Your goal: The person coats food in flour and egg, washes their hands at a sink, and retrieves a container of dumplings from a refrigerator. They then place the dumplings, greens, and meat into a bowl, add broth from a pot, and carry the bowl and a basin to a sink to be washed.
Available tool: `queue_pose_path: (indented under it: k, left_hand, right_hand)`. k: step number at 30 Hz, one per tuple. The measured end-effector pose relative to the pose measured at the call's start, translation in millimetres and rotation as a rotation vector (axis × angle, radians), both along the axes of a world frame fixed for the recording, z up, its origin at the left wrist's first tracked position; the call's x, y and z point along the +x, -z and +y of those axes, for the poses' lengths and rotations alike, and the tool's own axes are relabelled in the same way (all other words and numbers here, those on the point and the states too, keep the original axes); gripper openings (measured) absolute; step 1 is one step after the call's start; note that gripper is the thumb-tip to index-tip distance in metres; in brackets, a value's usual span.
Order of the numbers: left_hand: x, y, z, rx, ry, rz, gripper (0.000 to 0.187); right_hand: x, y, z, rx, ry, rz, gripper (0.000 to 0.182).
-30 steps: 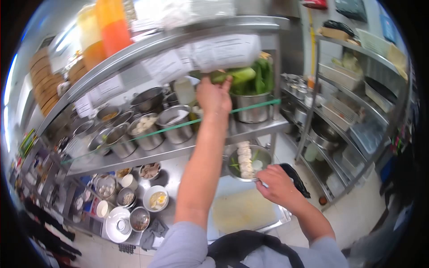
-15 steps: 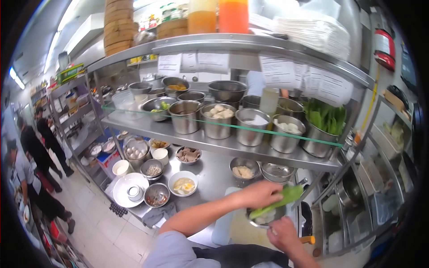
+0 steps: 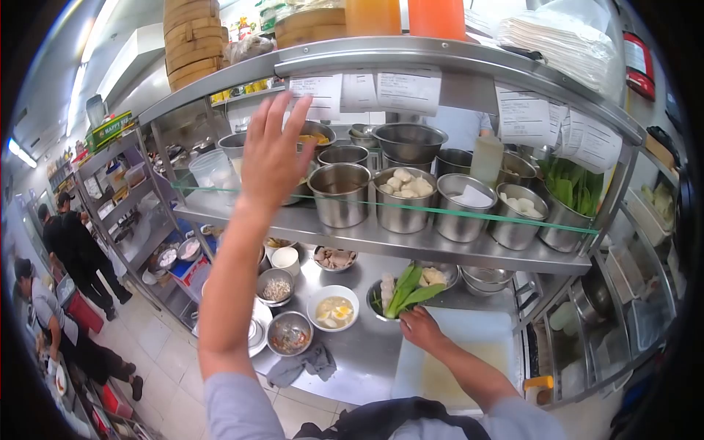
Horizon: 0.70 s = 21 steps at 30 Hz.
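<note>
The bowl (image 3: 374,301) is partly filled: a row of pale pieces (image 3: 386,287) lies along its left side, and long green leaves (image 3: 404,289) lie beside them. The leaves are in but not settled; their tips reach past the rim towards the right. No broth shows in it, though the leaves hide part of the inside.

The right hand (image 3: 423,328) is closed at the near rim of the bowl, fingers curled and apparently pinching it. The bowl is over the right half of the desk (image 3: 357,374), by the far left corner of the cutting board (image 3: 449,356); whether it rests there or is slightly lifted, I cannot tell. The left hand (image 3: 273,155) is raised in front of the shelf (image 3: 293,218), palm turned away and fingers spread, grasping nothing that can be seen. It is nearest the pots towards the shelf's left end and overlaps the slips (image 3: 317,95) in view; contact with either is not clear.

What is in the bowl, then, is the pale pieces and the leaves. Other foods stand apart in their own vessels: the egg bowl (image 3: 332,308) near the middle of the desk, the pot of pale balls (image 3: 405,202) and the pot of greens (image 3: 576,192) on the shelf.
</note>
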<state>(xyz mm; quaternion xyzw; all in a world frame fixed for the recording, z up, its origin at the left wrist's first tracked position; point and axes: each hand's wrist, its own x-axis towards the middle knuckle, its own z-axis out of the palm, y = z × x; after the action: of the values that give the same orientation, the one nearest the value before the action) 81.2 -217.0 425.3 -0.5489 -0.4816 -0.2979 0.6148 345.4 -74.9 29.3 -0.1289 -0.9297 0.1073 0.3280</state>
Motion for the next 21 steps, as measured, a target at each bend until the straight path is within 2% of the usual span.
queue_pose_path:
  k: [5,6,8,12,14,15,17,21]
  left_hand:
    - [-25,-55,-17,-0.17,0.056,0.119,0.038]
    - [-28,-61,-19,-0.213,0.138,0.061,0.033]
    - [-30,-67,-22,-0.257,0.266,-0.045,0.024]
    - [-30,-68,-22,-0.222,0.29,-0.097,0.024]
    - [-34,-66,-19,-0.205,0.324,-0.07,0.025]
    - [-36,-64,-16,-0.211,0.327,-0.067,0.025]
    - [-39,-58,-10,-0.163,0.346,-0.046,0.031]
    - [-32,-48,-1,-0.1,0.267,0.056,0.038]
  right_hand:
    - [-63,23,29,-0.002,0.104,-0.003,0.006]
    - [-72,31,32,-0.006,0.11,-0.005,0.006]
    - [-84,42,41,-0.154,0.217,-0.176,0.01]
    - [-105,43,49,-0.269,0.334,-0.252,0.023]
    - [-103,38,39,-0.373,0.401,-0.121,0.04]
    - [-98,36,31,-0.378,0.404,-0.117,0.04]
    - [-79,29,16,-0.39,0.335,-0.07,0.053]
    - [-29,38,-19,-0.391,0.381,-0.084,0.052]
